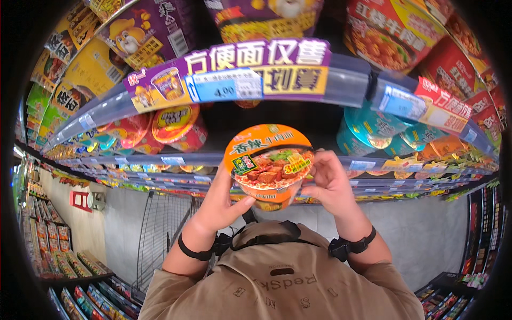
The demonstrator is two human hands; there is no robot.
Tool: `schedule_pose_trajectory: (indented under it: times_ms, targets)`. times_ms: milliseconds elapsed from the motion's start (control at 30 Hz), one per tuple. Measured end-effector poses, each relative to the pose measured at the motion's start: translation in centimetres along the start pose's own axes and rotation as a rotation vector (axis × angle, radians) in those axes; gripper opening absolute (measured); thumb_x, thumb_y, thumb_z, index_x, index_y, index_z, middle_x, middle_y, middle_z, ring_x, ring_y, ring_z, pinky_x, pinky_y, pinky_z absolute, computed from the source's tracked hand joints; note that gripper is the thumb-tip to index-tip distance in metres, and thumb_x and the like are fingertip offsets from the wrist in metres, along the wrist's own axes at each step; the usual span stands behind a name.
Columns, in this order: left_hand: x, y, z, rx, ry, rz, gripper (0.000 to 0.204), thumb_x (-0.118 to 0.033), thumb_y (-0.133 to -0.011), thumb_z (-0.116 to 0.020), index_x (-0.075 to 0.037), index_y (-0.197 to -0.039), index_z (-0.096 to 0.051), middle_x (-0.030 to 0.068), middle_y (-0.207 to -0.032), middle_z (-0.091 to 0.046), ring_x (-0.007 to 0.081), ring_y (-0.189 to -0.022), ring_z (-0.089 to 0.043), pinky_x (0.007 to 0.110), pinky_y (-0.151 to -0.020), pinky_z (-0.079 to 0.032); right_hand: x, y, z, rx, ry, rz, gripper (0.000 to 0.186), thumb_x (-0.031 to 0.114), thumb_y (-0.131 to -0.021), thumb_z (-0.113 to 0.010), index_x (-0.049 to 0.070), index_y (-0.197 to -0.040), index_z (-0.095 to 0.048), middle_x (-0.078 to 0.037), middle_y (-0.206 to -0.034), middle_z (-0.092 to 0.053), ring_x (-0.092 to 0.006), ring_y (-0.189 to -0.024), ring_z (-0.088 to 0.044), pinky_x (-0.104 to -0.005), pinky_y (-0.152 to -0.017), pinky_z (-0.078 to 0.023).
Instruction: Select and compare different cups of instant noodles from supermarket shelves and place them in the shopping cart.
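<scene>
An orange instant noodle cup [269,160] is held up before the shelf, its round lid, printed with a picture of noodles and meat, tilted toward me. My left hand [220,204] grips the cup's left side, thumb on the lower wall and the other fingers mostly hidden behind it. On the opposite side, my right hand [333,184] is curled at the lid's edge, with its thumb against the wall. Red noodle cups [178,127] stand on the shelf to the left, and teal ones [368,128] to the right. Between them lies a dark gap.
A purple and yellow shelf sign [229,74] with a blue price tag runs along the upper shelf edge. Larger noodle tubs [397,34] fill the shelf above. A wire shopping cart [162,224] is at the lower left, and low product racks [96,290] line the floor's side.
</scene>
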State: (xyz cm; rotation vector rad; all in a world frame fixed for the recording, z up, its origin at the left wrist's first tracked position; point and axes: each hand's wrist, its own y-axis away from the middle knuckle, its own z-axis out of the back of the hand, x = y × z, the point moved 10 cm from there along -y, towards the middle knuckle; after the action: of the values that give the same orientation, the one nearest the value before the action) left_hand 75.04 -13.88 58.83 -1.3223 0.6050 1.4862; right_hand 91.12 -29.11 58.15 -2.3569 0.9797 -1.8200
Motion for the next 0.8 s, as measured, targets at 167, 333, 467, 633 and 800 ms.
schedule_pose_trajectory:
  times_ms: [167, 333, 467, 633, 800]
  targets:
    - [0.0, 4.3, -4.6, 0.131, 0.132, 0.138, 0.091, -0.043, -0.093, -0.072, 0.004, -0.157, -0.028, 0.0208, -0.160, -0.031, 0.0325, -0.147, -0.036, 0.045, -0.121, -0.030, -2.4, 4.1, 0.9, 0.062, -0.109, -0.244, 0.059, 0.005, -0.074, -0.093, 0.009, -0.105, -0.044, -0.001, -0.103, -0.051, -0.0112, -0.102, -0.056, -0.0304, -0.089, -0.050]
    - [-0.8, 7.6, -5.5, 0.104, -0.071, 0.150, 0.101, -0.049, -0.081, -0.080, 0.005, -0.153, -0.033, 0.0247, -0.152, -0.044, 0.0397, -0.145, -0.039, 0.045, -0.120, -0.030, -3.5, 7.0, -0.8, 0.183, 0.044, -0.413, 0.065, 0.008, -0.066, -0.098, 0.007, -0.108, -0.049, 0.001, -0.098, -0.055, -0.0088, -0.089, -0.059, -0.0286, -0.081, -0.053]
    - [-1.8, 10.1, -5.4, 0.105, -0.111, 0.166, 0.099, -0.050, -0.084, -0.078, 0.005, -0.153, -0.032, 0.0248, -0.151, -0.045, 0.0395, -0.144, -0.041, 0.045, -0.120, -0.030, -2.9, 8.1, -2.8, 0.274, 0.138, -0.450, 0.074, 0.007, -0.065, -0.098, 0.003, -0.125, -0.055, 0.000, -0.101, -0.061, -0.0092, -0.088, -0.060, -0.0290, -0.082, -0.054]
    - [-2.9, 13.4, -4.1, 0.081, -0.030, 0.134, 0.098, -0.051, -0.088, -0.075, 0.006, -0.154, -0.031, 0.0245, -0.154, -0.043, 0.0393, -0.146, -0.039, 0.045, -0.120, -0.029, -3.0, 9.6, -6.3, 0.320, 0.017, -0.550, 0.076, -0.004, -0.073, -0.088, 0.001, -0.139, -0.052, -0.004, -0.117, -0.068, -0.0131, -0.103, -0.067, -0.0336, -0.091, -0.056]
    - [-3.6, 18.7, -0.3, 0.015, -0.156, 0.080, 0.096, -0.050, -0.089, -0.073, 0.006, -0.154, -0.030, 0.0248, -0.154, -0.043, 0.0385, -0.146, -0.039, 0.044, -0.121, -0.029, -4.6, 10.2, -12.6, 0.440, 0.001, -0.518, 0.069, -0.007, -0.080, -0.082, 0.000, -0.141, -0.050, -0.008, -0.124, -0.067, -0.0164, -0.112, -0.067, -0.0352, -0.094, -0.057]
